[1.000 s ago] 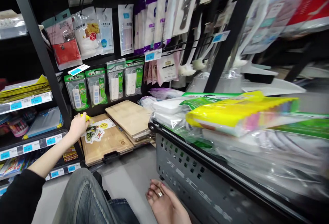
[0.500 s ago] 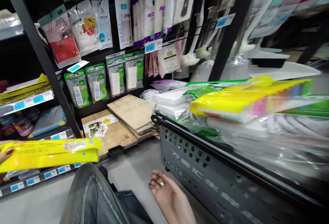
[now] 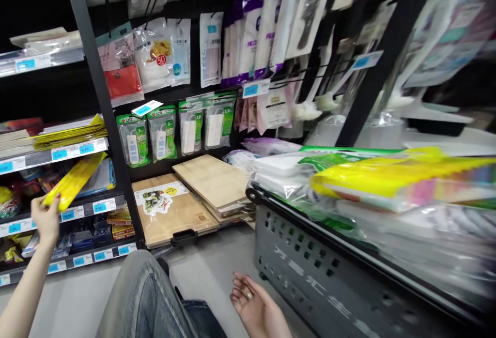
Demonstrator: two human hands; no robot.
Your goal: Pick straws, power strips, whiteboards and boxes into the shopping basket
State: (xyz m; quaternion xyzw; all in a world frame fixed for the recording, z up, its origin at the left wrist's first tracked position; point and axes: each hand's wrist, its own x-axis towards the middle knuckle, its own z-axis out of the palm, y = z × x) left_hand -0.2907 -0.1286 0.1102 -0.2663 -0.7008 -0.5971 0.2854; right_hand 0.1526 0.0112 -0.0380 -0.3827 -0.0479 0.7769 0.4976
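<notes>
My left hand (image 3: 45,217) is raised at the left shelving and grips the near end of a flat yellow packet (image 3: 73,181), which points up and right into the shelf bay under the blue price tags. Just above it on the shelf lies a stack of similar yellow packets (image 3: 72,132). Low in the middle, my right hand (image 3: 253,304) hangs with its palm up and fingers loosely curled, holding nothing, beside the grey crate (image 3: 318,271). A ring shows on one finger. My jeans-clad knee (image 3: 143,296) is between the two hands.
The grey perforated crate is heaped with plastic-wrapped goods, a yellow pack (image 3: 387,175) on top. Wooden cutting boards (image 3: 174,211) lean on the floor under hanging power strips (image 3: 163,134). Black uprights (image 3: 104,100) frame the shelves, and grey floor lies between my knee and the crate.
My left hand went from the cutting boards, drew the yellow packet out to the left, and now lifts it, tilted, into the left shelf. The right hand stayed low by the crate.
</notes>
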